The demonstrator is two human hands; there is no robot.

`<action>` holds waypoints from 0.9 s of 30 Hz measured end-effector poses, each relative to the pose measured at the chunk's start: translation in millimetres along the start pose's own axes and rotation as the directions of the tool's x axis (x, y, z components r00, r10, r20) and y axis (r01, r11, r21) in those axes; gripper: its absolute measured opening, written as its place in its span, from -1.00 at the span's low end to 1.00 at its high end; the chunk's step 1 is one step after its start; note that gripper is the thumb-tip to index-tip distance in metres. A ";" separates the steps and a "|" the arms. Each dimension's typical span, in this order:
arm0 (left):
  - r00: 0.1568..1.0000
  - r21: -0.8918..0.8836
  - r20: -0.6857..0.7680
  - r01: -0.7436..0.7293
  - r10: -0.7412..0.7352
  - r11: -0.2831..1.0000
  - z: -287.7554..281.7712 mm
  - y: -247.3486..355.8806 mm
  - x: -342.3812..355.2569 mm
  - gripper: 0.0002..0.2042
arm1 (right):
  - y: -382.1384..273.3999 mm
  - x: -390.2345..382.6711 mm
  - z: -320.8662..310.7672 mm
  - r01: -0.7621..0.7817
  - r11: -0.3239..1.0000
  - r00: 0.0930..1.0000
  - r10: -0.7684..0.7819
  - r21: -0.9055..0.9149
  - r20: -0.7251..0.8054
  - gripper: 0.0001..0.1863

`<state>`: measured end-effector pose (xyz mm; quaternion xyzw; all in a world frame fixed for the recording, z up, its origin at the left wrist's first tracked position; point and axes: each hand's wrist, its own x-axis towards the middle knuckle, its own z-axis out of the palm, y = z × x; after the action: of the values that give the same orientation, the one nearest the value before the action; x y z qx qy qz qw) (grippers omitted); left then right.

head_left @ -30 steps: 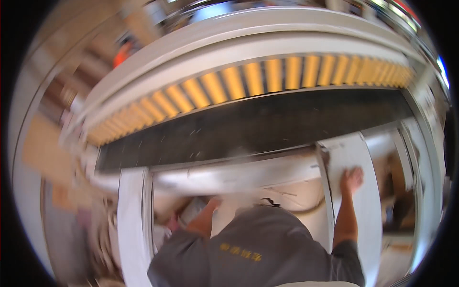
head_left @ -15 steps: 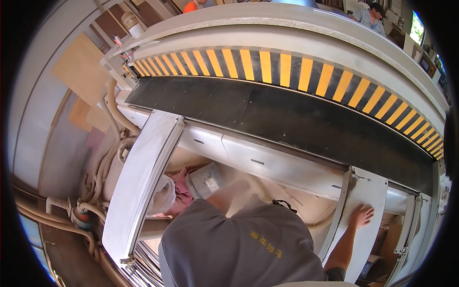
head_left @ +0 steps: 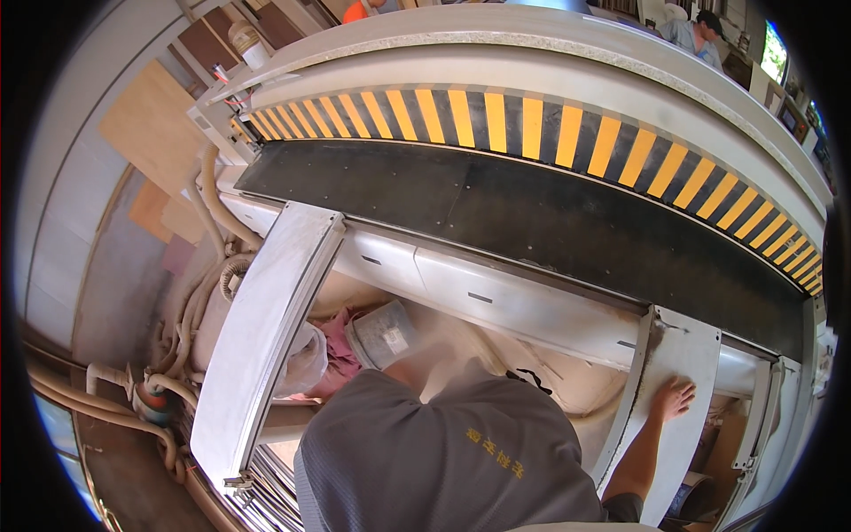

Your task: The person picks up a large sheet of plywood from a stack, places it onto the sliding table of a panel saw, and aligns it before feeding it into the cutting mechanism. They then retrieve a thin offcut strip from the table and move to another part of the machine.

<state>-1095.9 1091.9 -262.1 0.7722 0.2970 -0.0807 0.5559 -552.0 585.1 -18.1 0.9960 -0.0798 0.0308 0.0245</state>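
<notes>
My right hand point(head_left: 676, 399) lies flat on the white crossbeam point(head_left: 683, 355) at the right, holding nothing. My left forearm point(head_left: 403, 368) reaches down into the gap between the two white beams, beside a grey bucket point(head_left: 381, 334). The skin there is blurred, and my left hand and its fingers cannot be made out. Next to the bucket lie a dusty pink cloth point(head_left: 339, 348) and a pale plastic bag point(head_left: 303, 362). My dark grey shirt point(head_left: 443, 452) covers much of the lower middle. A black strap point(head_left: 530, 381) shows beside the shirt.
A long machine with a black bed point(head_left: 532, 213) and a yellow-black striped guard point(head_left: 496, 124) spans ahead. Another white beam point(head_left: 266, 328) stands left. Hoses point(head_left: 182, 328) run along the left side. A person in a cap point(head_left: 696, 40) is at the far right.
The view has shifted very slightly. My right hand stays on the beam, and my left forearm remains down by the bucket.
</notes>
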 end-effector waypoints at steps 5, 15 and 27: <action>0.979 -0.061 0.067 0.194 -0.190 0.979 -16.3 4.1 -8.2 -0.83 | 14.7 1.4 12.7 -0.019 1.000 1.000 0.019 0.008 -0.011 -0.14; 0.989 -0.369 0.032 -0.125 0.147 0.921 -2.2 11.8 -2.2 -0.86 | -1.3 1.2 11.2 -0.004 1.000 1.000 0.004 -0.006 0.020 -0.13; 0.905 -0.041 0.167 0.403 -0.391 0.914 -13.4 59.3 -7.6 -0.70 | -0.1 -14.7 -17.5 -0.042 0.981 0.999 0.043 0.190 0.000 -0.15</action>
<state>-1072.3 1089.0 -205.6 0.6653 0.4066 -0.2411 0.5778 -567.4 588.4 -1.6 0.9918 -0.0977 0.0409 -0.0710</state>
